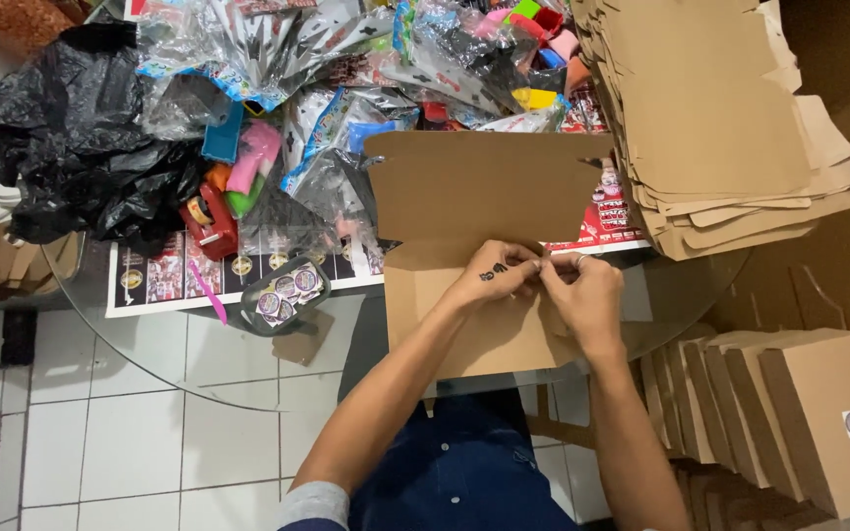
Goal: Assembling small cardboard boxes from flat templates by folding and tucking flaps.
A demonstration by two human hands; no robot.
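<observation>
While both hands met over the middle of the round glass desk [130,324], the left hand [496,275] and the right hand [582,293] had their fingers pinched on a fold of the flat cardboard box blank [474,187], fingertips nearly touching each other. The blank was plain brown, unprinted, partly creased: its wide upper panel stood raised with notched corners, while the lower panel lay across the desk edge toward the person. A stack of unfolded blanks [730,128] of the same brown card sat just beside it on the right, and a row of finished boxes [789,413], one bearing a round sticker, stood lower right off the desk. Bagged toys [346,59] crowded the far side, a black plastic bag [81,128] lay to the left, and a small tray of round stickers [285,290] rested near the printed sheet [174,275].
</observation>
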